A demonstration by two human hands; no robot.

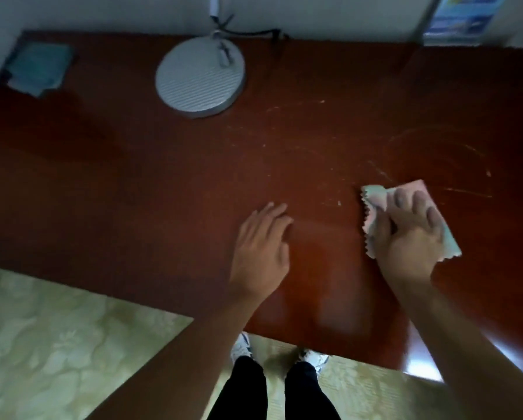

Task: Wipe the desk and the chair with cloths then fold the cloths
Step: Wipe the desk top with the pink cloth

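**Wiping a desk: hand and cloth positions**

The dark red-brown desk fills most of the view and carries pale scratch marks on its right half. A round grey lamp base stands near its far edge, and a folded blue-green cloth lies at the far left corner. The right hand, fingers spread and extended, presses flat on a pink cloth with a zigzag edge, lying on the desk's right side. The left hand, fingers straight and relaxed, rests on the bare desk surface, holding nothing.
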